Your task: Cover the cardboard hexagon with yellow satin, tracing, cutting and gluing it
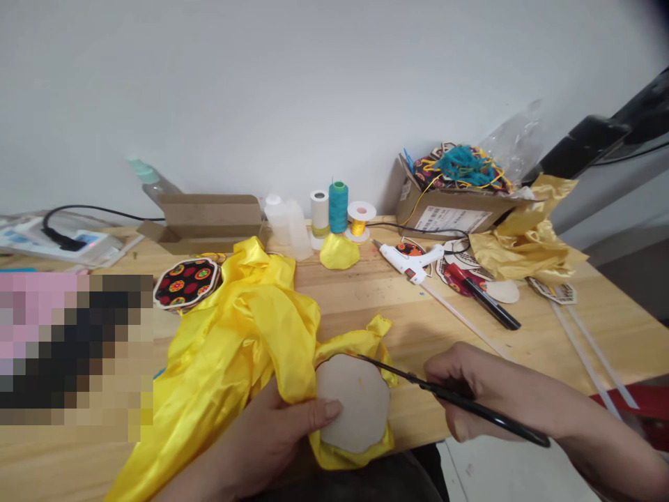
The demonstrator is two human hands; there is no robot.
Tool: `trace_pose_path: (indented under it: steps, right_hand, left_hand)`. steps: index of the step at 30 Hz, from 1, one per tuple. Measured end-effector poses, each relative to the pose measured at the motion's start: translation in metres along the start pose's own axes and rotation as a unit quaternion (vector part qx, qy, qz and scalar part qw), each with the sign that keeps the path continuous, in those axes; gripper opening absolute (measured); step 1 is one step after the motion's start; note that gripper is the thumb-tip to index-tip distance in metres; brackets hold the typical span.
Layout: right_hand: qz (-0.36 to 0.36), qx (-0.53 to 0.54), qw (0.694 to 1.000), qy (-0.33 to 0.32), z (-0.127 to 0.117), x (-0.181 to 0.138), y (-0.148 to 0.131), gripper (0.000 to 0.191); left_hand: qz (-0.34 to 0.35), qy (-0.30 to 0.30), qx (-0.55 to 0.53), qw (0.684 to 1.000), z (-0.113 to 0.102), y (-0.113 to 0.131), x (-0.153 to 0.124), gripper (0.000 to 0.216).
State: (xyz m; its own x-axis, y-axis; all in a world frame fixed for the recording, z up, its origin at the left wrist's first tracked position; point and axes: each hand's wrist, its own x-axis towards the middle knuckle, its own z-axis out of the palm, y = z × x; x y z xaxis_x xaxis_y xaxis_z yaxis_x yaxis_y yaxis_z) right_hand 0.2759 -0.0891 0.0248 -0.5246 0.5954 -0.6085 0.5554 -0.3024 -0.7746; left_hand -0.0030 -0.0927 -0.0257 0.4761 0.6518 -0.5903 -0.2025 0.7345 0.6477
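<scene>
My left hand (293,418) is closed on a pale, wavy-edged cardboard piece (360,408), its thumb flat on top, with yellow satin fabric (245,314) gathered beneath and around it. The fabric trails across the wooden table to the left. In my right hand (470,387) is a pair of black-handled scissors (486,411). Their thin blades point left, and the tips reach the upper edge of the cardboard where the fabric sticks out. My fingers partly hide the handles. Whether the blades have cloth between them is hard to see.
A white glue gun (410,261) and a black marker (491,300) lie right of centre. Teal thread (339,208) stands by the wall. A cardboard box (444,209) sits back right, another brown box (209,219) back left. A patterned piece (188,284) lies beside the fabric.
</scene>
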Motion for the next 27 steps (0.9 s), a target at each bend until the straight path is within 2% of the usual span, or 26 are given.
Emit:
trace_pose_path:
  steps: [4, 9, 15, 19, 23, 27]
  right_hand:
    - [-0.026, -0.065, 0.998, 0.001, -0.002, -0.003, -0.005, 0.030]
    - [-0.038, -0.091, 0.995, 0.004, -0.003, -0.001, -0.006, 0.033]
    - [-0.039, -0.093, 0.995, 0.004, -0.002, 0.003, -0.004, 0.025]
    - [-0.040, -0.079, 0.996, -0.001, -0.002, 0.005, -0.006, 0.019]
    - [-0.065, -0.042, 0.997, -0.018, -0.003, 0.008, -0.005, 0.016]
    - [-0.050, -0.025, 0.998, -0.035, -0.004, 0.010, 0.002, 0.018]
  left_hand:
    - [-0.001, 0.000, -0.004, 1.000, -0.001, -0.002, 0.001, 0.040]
    - [-0.006, -0.005, -0.006, 1.000, -0.002, -0.003, 0.000, 0.040]
    - [-0.008, -0.028, 0.019, 0.999, -0.004, -0.007, 0.003, 0.058]
    - [-0.009, -0.026, 0.030, 0.999, -0.005, -0.007, 0.003, 0.062]
    - [-0.005, -0.023, 0.052, 0.998, -0.005, -0.007, 0.002, 0.059]
    - [-0.003, -0.013, 0.069, 0.998, -0.006, -0.007, 0.001, 0.046]
